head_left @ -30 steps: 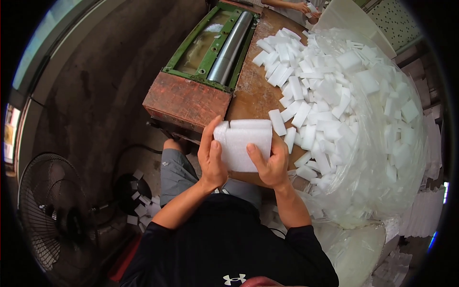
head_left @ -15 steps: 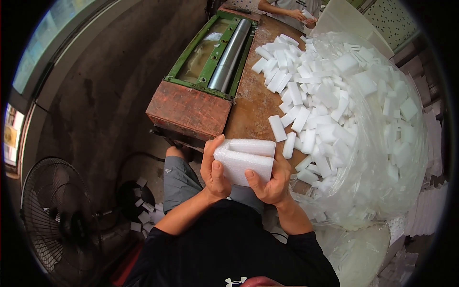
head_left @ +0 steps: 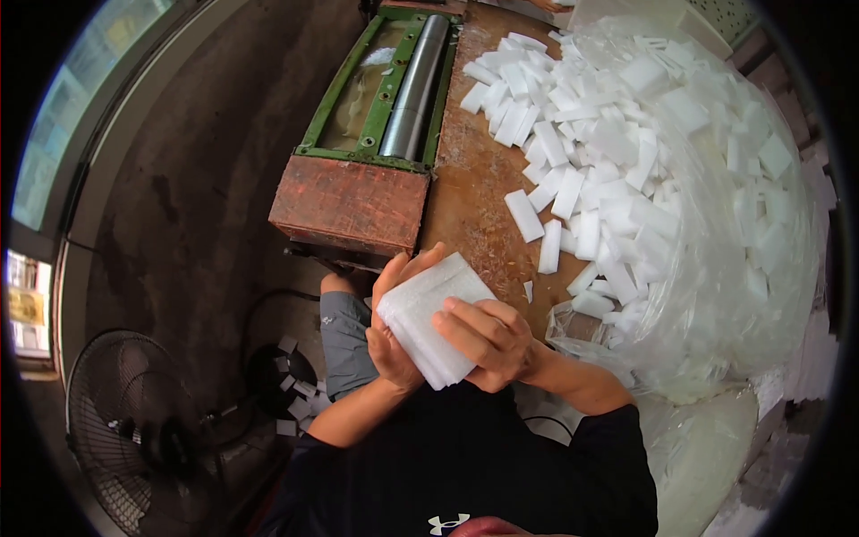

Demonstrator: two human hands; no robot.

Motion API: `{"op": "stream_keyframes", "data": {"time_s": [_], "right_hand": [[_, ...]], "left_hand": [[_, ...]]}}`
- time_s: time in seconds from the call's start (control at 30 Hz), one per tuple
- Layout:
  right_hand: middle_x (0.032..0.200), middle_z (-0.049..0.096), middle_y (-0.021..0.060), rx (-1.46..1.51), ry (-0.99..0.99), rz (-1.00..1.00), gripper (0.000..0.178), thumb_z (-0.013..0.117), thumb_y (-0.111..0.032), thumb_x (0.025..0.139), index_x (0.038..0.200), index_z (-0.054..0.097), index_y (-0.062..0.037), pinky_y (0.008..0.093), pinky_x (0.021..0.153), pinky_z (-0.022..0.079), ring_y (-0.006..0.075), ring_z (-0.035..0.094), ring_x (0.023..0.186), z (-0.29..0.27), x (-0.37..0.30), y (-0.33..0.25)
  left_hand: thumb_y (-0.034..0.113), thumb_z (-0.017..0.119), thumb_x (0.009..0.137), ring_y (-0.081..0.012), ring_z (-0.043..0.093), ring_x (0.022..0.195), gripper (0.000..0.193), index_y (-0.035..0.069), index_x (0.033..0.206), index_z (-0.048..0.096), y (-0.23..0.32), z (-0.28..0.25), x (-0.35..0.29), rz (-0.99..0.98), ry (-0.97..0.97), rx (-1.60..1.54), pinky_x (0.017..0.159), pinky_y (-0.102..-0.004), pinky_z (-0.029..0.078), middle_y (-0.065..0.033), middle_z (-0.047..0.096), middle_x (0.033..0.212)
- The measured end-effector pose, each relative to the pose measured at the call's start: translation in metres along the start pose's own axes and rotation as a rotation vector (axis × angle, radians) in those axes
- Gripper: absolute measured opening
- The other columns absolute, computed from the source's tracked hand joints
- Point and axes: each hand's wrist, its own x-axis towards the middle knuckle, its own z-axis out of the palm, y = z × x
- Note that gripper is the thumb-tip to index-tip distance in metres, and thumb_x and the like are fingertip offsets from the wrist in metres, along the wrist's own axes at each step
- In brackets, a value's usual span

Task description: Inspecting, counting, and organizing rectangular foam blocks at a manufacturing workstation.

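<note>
Brown and worn, the tabletop [head_left: 474, 192] is seen from the head view, strewn with small white foam blocks [head_left: 573, 134] that spill from a clear plastic bag [head_left: 716, 295] on the right. A green-framed machine with a steel roller [head_left: 413, 85] is set at the far left edge, and a floor fan [head_left: 134, 430] stands below on the left.

A stack of white foam sheets [head_left: 429, 313] is held above the lap, just short of the tabletop's near edge. The left hand [head_left: 391, 345] is closed around its lower left side; the right hand [head_left: 488, 336] is pressed over its right face. The sheets are loose, so a slackened grip could probably let some fan out and slide to the floor.
</note>
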Motion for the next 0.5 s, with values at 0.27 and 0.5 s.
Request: {"op": "stream_keyframes", "data": {"time_s": [0.27, 0.5], "right_hand": [[0.135, 0.059, 0.0077, 0.018, 0.077, -0.061, 0.046, 0.063, -0.028, 0.09, 0.125, 0.06, 0.0004, 0.0345, 0.091, 0.048, 0.0244, 0.059, 0.12, 0.002, -0.007, 0.003], [0.121, 0.06, 0.0143, 0.148, 0.074, 0.476, 0.06, 0.085, -0.016, 0.07, 0.125, 0.062, -0.0096, 0.0423, 0.088, 0.052, 0.0329, 0.062, 0.106, -0.015, -0.038, 0.033]], "left_hand": [[0.08, 0.046, 0.084, -0.0415, 0.041, 0.138, 0.093, 0.008, 0.143, 0.04, -0.009, 0.001, -0.005, 0.074, -0.101, 0.174, 0.113, -0.059, 0.033, -0.024, 0.047, 0.142], [0.071, 0.047, 0.093, -0.0283, 0.04, 0.141, 0.099, -0.003, 0.155, 0.024, -0.048, -0.038, 0.001, -0.38, -0.191, 0.159, 0.117, -0.0436, 0.031, -0.0188, 0.037, 0.155]]}}
